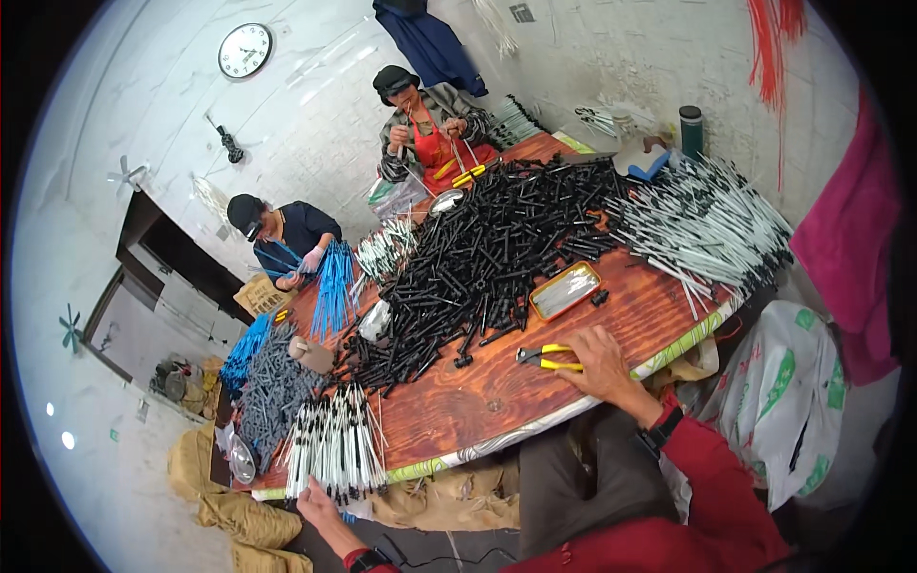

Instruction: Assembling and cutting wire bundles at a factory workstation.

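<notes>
My left hand [319,506] is at the near ends of a fanned bundle of white rods with black fittings [334,441], at the table's front left edge. Its fingers are curled in against the rod ends; how many rods they pinch is hidden. On the right, my right hand [600,368] bends over the handle ends of yellow-handled pliers [549,357], thumb on one side and fingers on the other. The pliers' dark jaws point left over the bare wood. Beyond them lies a yellow-rimmed tray [565,290] with thin pale pieces inside.
A large heap of black tubular parts [478,248] covers the table's middle. Grey parts [277,382] and blue rods [334,286] lie left, more white rods [707,224] right. Two people [430,129] work across the table. A white plastic bag [788,401] hangs at the right.
</notes>
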Tool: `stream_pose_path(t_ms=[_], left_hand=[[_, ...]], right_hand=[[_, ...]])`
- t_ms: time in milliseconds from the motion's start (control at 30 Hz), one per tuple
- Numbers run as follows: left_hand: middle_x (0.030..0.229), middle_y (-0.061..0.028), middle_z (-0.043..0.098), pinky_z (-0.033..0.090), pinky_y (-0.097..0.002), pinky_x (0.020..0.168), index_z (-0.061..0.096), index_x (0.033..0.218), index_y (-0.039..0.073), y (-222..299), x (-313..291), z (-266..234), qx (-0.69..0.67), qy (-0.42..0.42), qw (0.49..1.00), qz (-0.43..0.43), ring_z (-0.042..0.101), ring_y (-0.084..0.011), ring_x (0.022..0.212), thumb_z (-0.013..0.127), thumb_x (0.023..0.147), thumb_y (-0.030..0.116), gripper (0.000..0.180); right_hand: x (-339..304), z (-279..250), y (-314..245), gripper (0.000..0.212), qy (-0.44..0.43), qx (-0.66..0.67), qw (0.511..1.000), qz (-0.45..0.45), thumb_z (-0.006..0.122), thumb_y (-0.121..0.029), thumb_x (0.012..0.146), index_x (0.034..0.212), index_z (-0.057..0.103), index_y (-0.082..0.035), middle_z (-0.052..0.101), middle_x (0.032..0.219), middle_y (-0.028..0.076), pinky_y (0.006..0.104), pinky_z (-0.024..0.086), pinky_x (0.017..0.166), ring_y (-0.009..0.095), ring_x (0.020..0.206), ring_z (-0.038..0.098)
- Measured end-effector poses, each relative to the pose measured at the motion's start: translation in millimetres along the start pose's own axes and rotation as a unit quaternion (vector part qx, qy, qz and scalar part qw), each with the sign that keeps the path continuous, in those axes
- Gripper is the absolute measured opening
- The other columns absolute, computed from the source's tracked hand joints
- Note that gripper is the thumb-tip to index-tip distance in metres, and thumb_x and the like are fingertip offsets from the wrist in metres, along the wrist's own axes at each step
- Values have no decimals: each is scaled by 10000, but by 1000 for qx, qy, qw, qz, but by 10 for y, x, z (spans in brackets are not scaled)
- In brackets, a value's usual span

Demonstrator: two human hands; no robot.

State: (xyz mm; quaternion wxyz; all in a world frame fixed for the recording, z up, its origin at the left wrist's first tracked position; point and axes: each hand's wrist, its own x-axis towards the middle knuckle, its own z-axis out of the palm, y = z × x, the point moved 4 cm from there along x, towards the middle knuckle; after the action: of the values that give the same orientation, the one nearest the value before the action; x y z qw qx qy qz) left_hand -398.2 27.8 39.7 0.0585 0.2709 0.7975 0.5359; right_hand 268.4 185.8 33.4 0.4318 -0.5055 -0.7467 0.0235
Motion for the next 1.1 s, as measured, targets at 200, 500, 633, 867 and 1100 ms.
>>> stream_pose_path(t_ms=[200,500,633,867,1100], left_hand=[[1221,-261,536,520,-327,1030,466,1142,-245,-298,44,22,-534,-1,833,-146,589,-295,1124,474,907,-63,297],[1364,-273,474,539,-323,1020,314,1388,-184,-283,-152,-18,-568,-3,810,-146,563,-321,1205,445,895,-80,521],[1375,-220,494,562,-293,923,339,1419,-110,-123,-387,-193,-542,-8,837,-71,581,-269,1164,472,899,-62,540],[938,-91,643,530,-225,712,585,1122,-47,549,-2036,233,-397,-251,883,-10,622,-120,812,572,906,45,235],[985,-75,685,526,-353,823,647,1148,33,-3257,-3514,884,-136,-616,724,-281,644,-177,903,618,968,306,329]], right_hand=[[5,59,-46,431,12,-11,1000,-3,794,-315,731,1054,624,-86,547,1011,102,444,457,822,324,976,535],[10,83,-40,425,1,-28,1000,12,783,-337,751,1040,615,-75,549,994,111,448,465,810,326,975,541],[50,93,-64,426,2,-25,1000,2,784,-337,754,1040,612,-72,547,986,110,446,466,811,326,973,541],[-3,-26,-35,429,3,-17,1000,2,774,-306,775,1097,619,-70,561,1042,115,440,464,856,333,1016,540],[-652,-597,-625,297,56,20,998,-24,710,-148,824,1098,638,-56,607,1083,134,439,456,899,348,1030,571]])
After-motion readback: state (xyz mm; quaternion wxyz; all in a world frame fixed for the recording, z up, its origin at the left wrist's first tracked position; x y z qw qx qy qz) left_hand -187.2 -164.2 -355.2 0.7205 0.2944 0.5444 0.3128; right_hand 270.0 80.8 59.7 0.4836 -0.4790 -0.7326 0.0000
